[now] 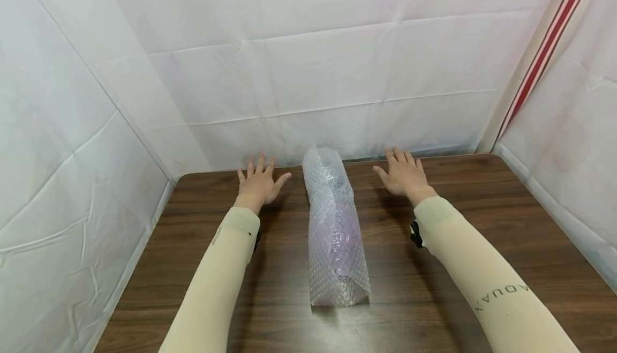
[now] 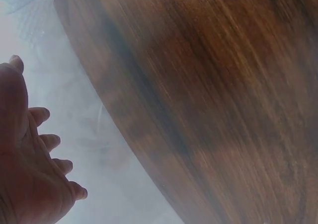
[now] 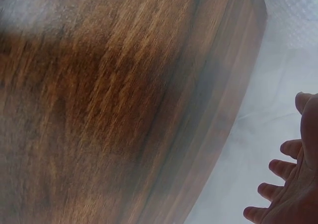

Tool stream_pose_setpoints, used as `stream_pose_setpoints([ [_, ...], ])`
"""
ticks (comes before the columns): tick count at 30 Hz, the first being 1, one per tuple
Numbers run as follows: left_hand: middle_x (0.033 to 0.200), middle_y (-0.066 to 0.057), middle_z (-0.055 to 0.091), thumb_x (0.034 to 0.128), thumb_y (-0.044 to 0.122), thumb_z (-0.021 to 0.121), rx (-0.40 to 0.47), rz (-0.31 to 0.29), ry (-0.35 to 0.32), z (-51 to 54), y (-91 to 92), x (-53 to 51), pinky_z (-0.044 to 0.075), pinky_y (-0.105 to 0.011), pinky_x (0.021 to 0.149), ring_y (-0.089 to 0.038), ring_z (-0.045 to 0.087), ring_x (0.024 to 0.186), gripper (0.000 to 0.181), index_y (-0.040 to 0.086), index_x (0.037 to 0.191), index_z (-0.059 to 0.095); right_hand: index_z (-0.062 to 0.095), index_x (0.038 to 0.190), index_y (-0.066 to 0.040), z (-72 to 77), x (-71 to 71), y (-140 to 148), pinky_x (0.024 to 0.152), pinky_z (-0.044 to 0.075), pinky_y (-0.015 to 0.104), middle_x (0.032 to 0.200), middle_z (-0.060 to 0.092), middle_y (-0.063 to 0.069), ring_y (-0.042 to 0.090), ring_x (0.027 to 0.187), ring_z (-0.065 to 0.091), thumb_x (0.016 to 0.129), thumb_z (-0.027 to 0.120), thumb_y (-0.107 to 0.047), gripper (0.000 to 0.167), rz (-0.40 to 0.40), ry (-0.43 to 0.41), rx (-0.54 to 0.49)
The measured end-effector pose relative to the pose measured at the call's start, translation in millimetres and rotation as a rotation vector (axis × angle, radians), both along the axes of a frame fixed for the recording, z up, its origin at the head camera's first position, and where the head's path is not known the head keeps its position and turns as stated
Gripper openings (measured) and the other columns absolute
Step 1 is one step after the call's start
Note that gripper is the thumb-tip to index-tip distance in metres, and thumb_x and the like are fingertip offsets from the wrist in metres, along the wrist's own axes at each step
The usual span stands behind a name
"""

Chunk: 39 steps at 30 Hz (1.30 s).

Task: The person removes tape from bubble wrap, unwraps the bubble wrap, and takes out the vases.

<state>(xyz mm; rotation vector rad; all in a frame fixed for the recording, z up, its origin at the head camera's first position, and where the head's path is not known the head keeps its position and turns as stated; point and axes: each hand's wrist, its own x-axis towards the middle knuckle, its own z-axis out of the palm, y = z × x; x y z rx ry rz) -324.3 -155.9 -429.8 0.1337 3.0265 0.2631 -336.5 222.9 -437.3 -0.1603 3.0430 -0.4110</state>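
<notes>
A long bundle of bubble wrap (image 1: 335,230) lies lengthwise on the brown wooden table, between my two hands. Something pinkish-purple shows faintly through its lower part, but its kind cannot be made out. My left hand (image 1: 259,184) is to the left of the bundle near the table's far edge, fingers spread and palm down, holding nothing. On the other side, my right hand (image 1: 404,175) is spread the same way, apart from the bundle. Both wrist views show the left palm (image 2: 30,159) and right palm (image 3: 298,179) raised above the tabletop, with fingers extended.
The wooden table (image 1: 193,267) has dark grain and rounded far corners. White sheeting (image 1: 308,69) hangs right behind its far edge and along both sides. A red-striped band (image 1: 549,53) runs down the right corner of the sheeting.
</notes>
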Motion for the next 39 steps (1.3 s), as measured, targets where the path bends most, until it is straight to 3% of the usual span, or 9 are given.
stream_pose_setpoints([
  [24, 0.176, -0.012, -0.001, 0.1022, 0.076, 0.02, 0.018, -0.038, 0.011, 2.7, -8.3, 7.0, -0.002, -0.071, 0.126, -0.042, -0.008, 0.161, 0.085, 0.024, 0.168, 0.008, 0.012, 0.167, -0.007, 3.1, 11.6, -11, 0.125, 0.008, 0.071, 0.173, 0.006, 0.022, 0.05, 0.158, 0.005, 0.11, 0.032, -0.057, 0.078, 0.064, -0.002, -0.014],
  [39, 0.176, -0.01, -0.004, 0.1022, 0.076, 0.022, 0.05, -0.046, -0.029, 7.0, -10.1, 21.0, -0.006, -0.071, 0.125, -0.044, -0.007, 0.161, 0.084, 0.026, 0.168, 0.009, 0.015, 0.167, -0.009, 3.2, 21.6, -15, 0.125, 0.009, 0.072, 0.173, 0.009, 0.021, 0.05, 0.158, 0.007, 0.11, 0.036, -0.054, 0.076, 0.09, -0.001, -0.027],
])
